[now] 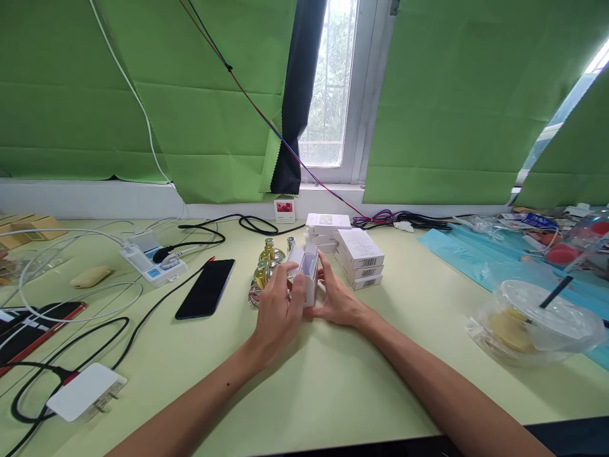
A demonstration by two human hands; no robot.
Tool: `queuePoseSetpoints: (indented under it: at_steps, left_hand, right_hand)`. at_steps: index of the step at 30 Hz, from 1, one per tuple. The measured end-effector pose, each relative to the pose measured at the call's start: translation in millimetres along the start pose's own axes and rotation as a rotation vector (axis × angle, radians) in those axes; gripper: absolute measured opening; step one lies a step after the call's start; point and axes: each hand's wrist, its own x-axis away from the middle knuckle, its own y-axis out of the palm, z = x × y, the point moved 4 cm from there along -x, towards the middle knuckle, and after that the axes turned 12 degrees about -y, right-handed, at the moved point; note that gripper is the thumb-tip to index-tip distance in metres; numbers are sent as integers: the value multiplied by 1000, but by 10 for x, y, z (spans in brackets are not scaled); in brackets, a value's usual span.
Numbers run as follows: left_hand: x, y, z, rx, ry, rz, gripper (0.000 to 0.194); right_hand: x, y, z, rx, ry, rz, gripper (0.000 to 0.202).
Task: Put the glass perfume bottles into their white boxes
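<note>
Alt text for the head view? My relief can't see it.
The left hand and right hand hold an open white carton over a pale green table. To its left are what look like gold-coloured bottles; to its right, stacked white boxes; a black smartphone lies farther left.

Open carton (pixel 310 293) plain white; stacked cartons (pixel 360 249) white, black barcode stripes on the ends; small bottles (pixel 262 274) shiny gold-yellow with silver; tabletop (pixel 304 393) pale yellow-green; curtains (pixel 209 120) solid green, black strip (pixel 301 89) beside the window; smartphone (pixel 206 289) black screen; power strip (pixel 152 263) white with blue patches; plug-in charger (pixel 86 391) white; small card (pixel 285 209) white, red-pink picture; plastic sheet (pixel 469 257) light blue; drinking straw (pixel 556 292) dark blue; hanging wires (pixel 259 114) red and blue.
</note>
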Motion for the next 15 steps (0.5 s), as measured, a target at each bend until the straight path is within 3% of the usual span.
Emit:
queuePoseSetpoints:
  at_steps: [15]
  left_hand:
    - [-48, -4, -10, 85, -148, -20, 35]
  right_hand:
    - [3, -16, -82, 37, -90, -37, 144]
